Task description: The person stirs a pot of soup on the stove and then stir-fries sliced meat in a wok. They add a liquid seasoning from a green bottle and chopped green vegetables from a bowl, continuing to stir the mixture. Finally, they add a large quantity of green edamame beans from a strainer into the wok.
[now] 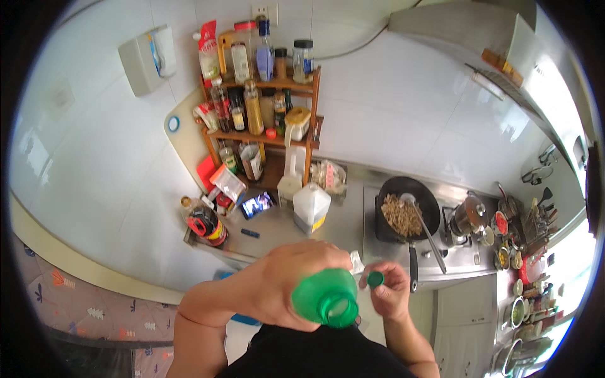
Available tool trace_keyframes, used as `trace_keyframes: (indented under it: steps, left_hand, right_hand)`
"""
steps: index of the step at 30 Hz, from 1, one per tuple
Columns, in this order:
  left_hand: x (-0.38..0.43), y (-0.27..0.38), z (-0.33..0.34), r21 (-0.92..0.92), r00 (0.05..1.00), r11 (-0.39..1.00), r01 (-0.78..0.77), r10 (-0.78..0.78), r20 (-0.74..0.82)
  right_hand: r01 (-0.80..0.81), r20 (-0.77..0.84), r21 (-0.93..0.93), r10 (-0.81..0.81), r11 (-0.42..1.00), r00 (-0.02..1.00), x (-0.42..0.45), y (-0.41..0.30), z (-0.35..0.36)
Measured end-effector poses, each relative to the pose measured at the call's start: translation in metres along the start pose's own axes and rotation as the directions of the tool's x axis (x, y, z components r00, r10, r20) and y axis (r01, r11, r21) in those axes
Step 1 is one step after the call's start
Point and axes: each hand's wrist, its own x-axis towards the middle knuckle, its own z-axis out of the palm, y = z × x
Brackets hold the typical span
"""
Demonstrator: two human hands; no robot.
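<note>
My left hand [279, 276] grips a green plastic bottle [321, 288], held up close to the camera. Its uncapped mouth faces me. Between the fingers and thumb of my right hand [394, 290] is a small green screw cap [375, 279], apart from the bottle. Beyond my right hand, a black wok [429, 201] sits on the left burner of the gas stove. Browned minced food, apparently meat, [399, 216] lies in it. A long-handled metal cooking utensil [429, 238] rests in the wok, its handle crossing the rim towards me.
A wooden spice rack [283, 84] full of bottles and jars stands against the wall. On the counter are a white plastic jug [312, 205], a lit phone [257, 205] and a large dark sauce bottle [208, 227]. A lidded pot [468, 215] and several bowls are farther right.
</note>
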Motion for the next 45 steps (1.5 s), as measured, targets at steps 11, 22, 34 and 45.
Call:
trace_keyframes:
  steps: [11,22,34,45]
  left_hand:
    - [0.034,0.059,-0.017,0.305,0.871,0.817,-0.49,0.475,0.125]
    - [0.052,0.091,-0.017,0.393,0.805,0.711,-0.583,0.572,0.16]
    - [0.065,0.1,-0.028,0.507,0.687,0.517,-0.69,0.689,0.231]
    - [0.072,0.116,-0.029,0.551,0.646,0.443,-0.707,0.722,0.248]
  right_hand:
    - [-0.111,-0.108,0.175,0.131,0.978,0.986,-0.032,0.017,-0.006]
    - [-0.189,-0.053,0.155,0.199,0.97,0.979,-0.026,0.017,0.003]
    - [-0.143,0.043,0.14,0.138,0.98,0.989,-0.02,0.016,0.005]
    - [-0.12,0.037,0.144,0.115,0.982,0.993,-0.017,0.012,0.01]
